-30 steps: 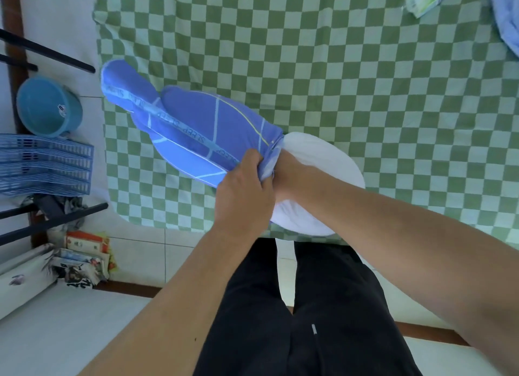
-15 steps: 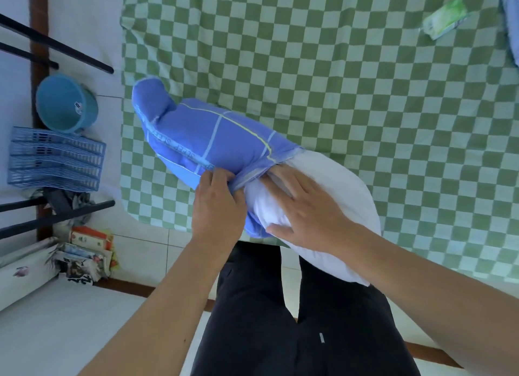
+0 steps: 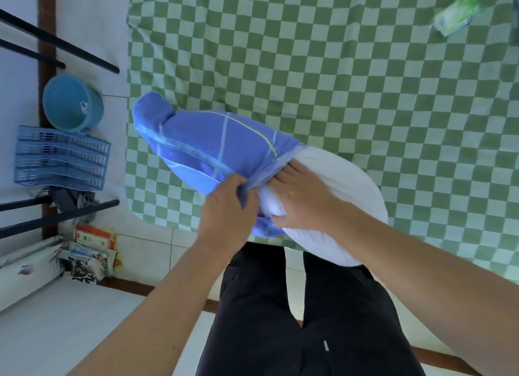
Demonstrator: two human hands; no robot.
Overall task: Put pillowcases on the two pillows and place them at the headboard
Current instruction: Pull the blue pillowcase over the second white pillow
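Pillow (image 3: 331, 196) at the near edge of the checked bed (image 3: 365, 81), now about half inside the blue pillowcase (image 3: 213, 148). Left hand (image 3: 224, 215) pinches the case hem; right hand (image 3: 303, 201) has come out of the opening and now presses flat, fingers spread, on the bare white end. More stuffing needed.

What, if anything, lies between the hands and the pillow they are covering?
Nothing visible does: the left hand grips the pillowcase hem, and the right hand rests directly on the bare pillow.
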